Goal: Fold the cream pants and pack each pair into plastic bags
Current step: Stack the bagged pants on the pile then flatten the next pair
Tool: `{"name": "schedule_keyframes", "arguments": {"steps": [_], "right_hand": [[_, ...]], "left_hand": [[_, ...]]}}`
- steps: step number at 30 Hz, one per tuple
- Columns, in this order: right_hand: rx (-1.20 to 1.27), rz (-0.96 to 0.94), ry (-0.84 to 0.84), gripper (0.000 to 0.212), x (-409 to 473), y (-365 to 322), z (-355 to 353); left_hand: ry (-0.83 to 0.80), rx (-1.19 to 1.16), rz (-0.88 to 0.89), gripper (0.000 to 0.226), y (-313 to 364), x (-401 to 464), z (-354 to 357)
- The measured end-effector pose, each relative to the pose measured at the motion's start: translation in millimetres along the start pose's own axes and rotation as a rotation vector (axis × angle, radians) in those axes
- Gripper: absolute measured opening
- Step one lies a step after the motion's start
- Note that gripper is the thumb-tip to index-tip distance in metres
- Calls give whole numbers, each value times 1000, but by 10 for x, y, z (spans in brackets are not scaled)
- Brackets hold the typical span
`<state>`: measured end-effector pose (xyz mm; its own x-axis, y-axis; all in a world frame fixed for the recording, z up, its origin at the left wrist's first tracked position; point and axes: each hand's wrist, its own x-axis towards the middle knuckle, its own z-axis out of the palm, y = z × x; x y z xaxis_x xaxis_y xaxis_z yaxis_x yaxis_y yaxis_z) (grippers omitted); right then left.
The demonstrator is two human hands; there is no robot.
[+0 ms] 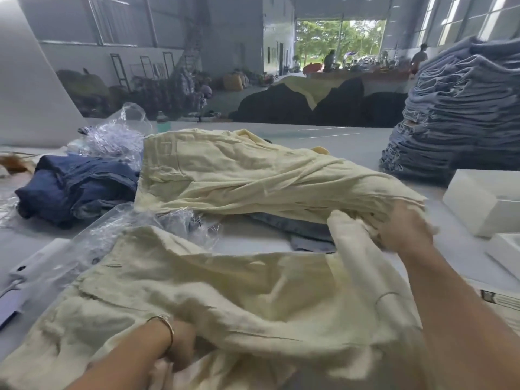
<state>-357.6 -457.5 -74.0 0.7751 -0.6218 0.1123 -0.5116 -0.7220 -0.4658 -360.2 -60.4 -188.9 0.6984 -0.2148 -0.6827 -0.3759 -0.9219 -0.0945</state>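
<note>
Cream pants, two hands gripping

A crumpled navy garment lies at the left of the pale surface. A tall stack of folded blue denim rises at the right, with white boxes near its base.

1. Soft, even daylight; the open doorway at the far end is overexposed.
2. Shadows are faint and diffuse.
3. Motion blur smears the right hand.
4. Wide-angle distortion bends walls and edges.
</note>
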Motion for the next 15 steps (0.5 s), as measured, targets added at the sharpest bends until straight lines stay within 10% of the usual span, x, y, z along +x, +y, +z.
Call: {"name": "schedule_keyframes", "arguments": {"steps": [7, 11, 15], "right_hand": [[71, 229, -973, 61, -464, 605, 644], [-178, -157, -754, 30, -647, 647, 1035], [583, -127, -901, 23, -796, 706, 1039]], "left_hand": [[564, -573, 247, 25, 1116, 92, -241], [360, -725, 328, 80, 1743, 175, -257], [417, -519, 302, 124, 2178, 314, -270]]}}
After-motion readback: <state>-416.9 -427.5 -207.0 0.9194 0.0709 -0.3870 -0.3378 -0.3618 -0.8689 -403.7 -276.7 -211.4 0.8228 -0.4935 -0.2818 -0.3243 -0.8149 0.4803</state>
